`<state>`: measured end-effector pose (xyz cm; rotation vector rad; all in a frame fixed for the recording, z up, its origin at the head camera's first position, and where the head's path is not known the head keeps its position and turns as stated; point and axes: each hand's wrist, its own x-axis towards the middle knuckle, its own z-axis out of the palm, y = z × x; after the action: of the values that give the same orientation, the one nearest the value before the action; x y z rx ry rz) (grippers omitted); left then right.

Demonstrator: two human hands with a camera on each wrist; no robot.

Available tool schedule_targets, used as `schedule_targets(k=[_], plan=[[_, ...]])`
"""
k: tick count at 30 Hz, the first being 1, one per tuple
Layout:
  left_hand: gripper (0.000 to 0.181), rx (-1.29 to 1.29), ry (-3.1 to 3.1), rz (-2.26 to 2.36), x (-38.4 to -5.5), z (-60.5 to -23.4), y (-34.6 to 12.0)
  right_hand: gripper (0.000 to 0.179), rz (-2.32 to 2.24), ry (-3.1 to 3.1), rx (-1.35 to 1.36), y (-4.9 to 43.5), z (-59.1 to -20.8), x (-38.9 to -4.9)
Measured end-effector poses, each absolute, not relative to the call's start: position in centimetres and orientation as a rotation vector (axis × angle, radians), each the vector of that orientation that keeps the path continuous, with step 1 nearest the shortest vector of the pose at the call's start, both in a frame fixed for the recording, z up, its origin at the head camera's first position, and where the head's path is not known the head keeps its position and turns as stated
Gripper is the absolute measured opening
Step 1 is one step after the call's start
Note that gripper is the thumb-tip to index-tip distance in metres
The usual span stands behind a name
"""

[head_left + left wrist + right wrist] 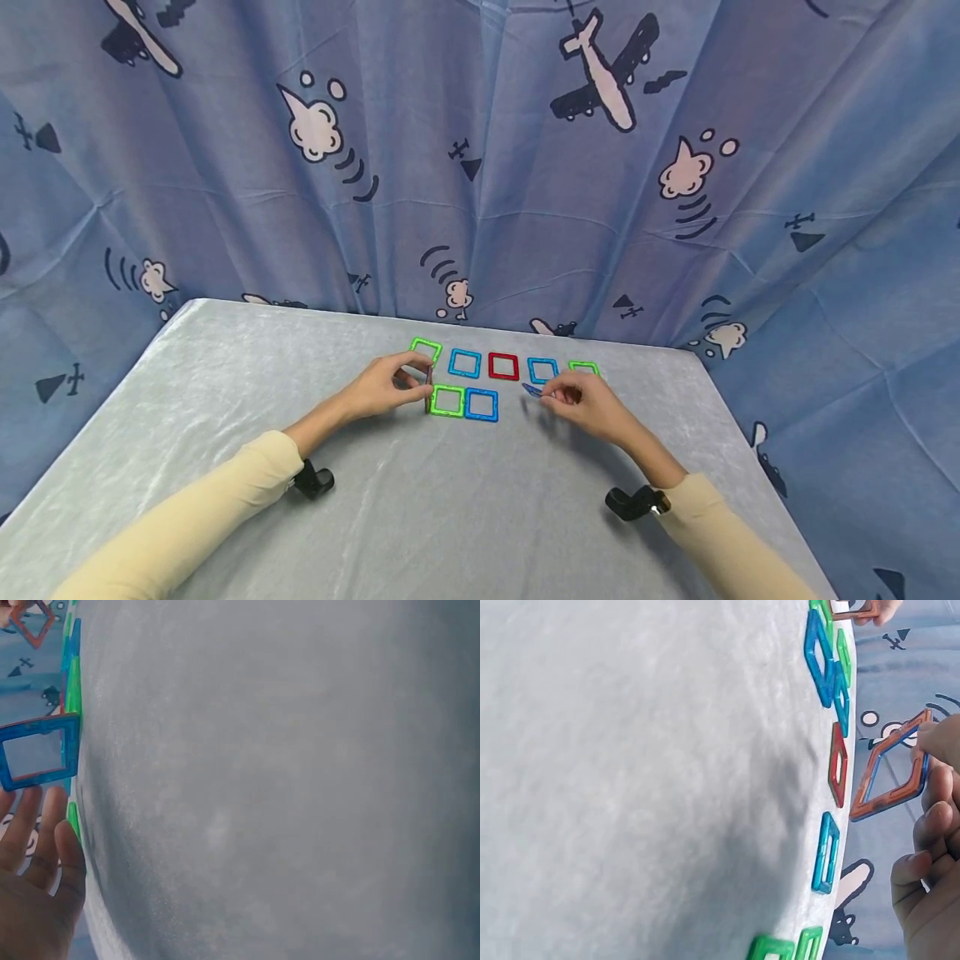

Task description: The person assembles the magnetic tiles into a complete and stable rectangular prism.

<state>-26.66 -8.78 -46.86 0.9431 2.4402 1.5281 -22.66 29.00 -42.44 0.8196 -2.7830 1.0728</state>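
Observation:
My left hand [378,387] holds a square magnetic tile [428,390] on edge between thumb and fingers, at the left side of a flat green tile [447,387]. In the left wrist view this upright tile [71,746] shows a blue face with a thin orange edge. A blue tile [482,418] lies against the green one's right side. Tilted above the cloth, a second square tile [532,390] is pinched by my right hand [588,404]; the right wrist view shows that tile [889,802] orange on one face and blue on the other.
Behind lies a spaced row: a green tile [426,341], a light blue tile [465,376], a red tile [504,356], another light blue tile [543,381] and a green tile [583,364]. Beyond the grey-covered table [420,517] hangs a blue curtain [510,233].

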Motion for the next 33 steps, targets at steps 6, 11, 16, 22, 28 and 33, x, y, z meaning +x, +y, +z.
schedule_targets(k=[6, 11, 16, 22, 28, 33], plan=[[0.044, 0.946, 2.427, 1.548, -26.7, -47.0, -8.9, 0.006, 1.115, -2.741, 0.838, 28.4, -42.3, -22.9], [0.043, 0.95, 2.427, 1.54, -26.6, -46.9, -8.8, 0.008, 1.144, -2.698, 0.87, 27.8, -42.2, -23.2], [0.042, 0.938, 2.434, 1.542, -26.5, -46.8, -8.9, 0.01, 1.126, -2.673, 0.905, 27.1, -42.1, -23.6], [0.04, 0.925, 2.435, 1.55, -26.1, -46.4, -8.7, 0.004, 1.128, -2.677, 0.938, 26.1, -42.1, -24.1], [0.042, 0.918, 2.428, 1.545, -26.4, -46.7, -8.6, 0.005, 1.169, -2.669, 0.983, 25.4, -42.0, -24.4], [0.044, 0.9, 2.426, 1.531, -26.6, -46.7, -8.6, 0.007, 1.173, -2.663, 1.038, 24.8, -41.7, -24.6]])
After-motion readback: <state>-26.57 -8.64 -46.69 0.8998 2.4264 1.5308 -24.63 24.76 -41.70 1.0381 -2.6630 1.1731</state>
